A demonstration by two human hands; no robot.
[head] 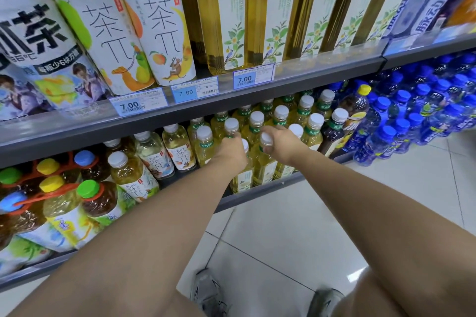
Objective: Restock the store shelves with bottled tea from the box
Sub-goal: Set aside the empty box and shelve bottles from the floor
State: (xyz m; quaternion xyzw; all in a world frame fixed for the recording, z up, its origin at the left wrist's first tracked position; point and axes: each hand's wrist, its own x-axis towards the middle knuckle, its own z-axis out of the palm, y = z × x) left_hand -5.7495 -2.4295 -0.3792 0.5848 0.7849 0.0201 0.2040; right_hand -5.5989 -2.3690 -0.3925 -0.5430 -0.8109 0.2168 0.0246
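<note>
Step in hand: seating two bottles of yellow tea in the front row of the lower shelf (231,202).

The right bottle (265,165) stands upright at the shelf's front edge. Its white cap shows above my curled fingers, and the right grip (282,147) is clamped round its neck. The left bottle (243,177) stands just beside it. The left grip (230,153) is closed round its neck, and only a sliver of that cap shows. Both bottles sit in front of the block of white-capped tea bottles (280,113) of the same kind. The box is not in view.

Procedure, as I judge it:

1. I hold each bottle vertical by the neck, because a tilted base may catch the shelf's front lip.
2. I set each base flat, then slide it back until it touches the row behind.
3. I turn the labels to face outward.
4. I release one grip at a time and check that each bottle stands alone.

Cautions:

- A dark tea bottle (332,136) borders the yellow block on the right, so I hold the lane straight and avoid nudging it.
- The price-tag rail (253,76) of the upper shelf overhangs the work, so I plan to draw my arms out low.
</note>
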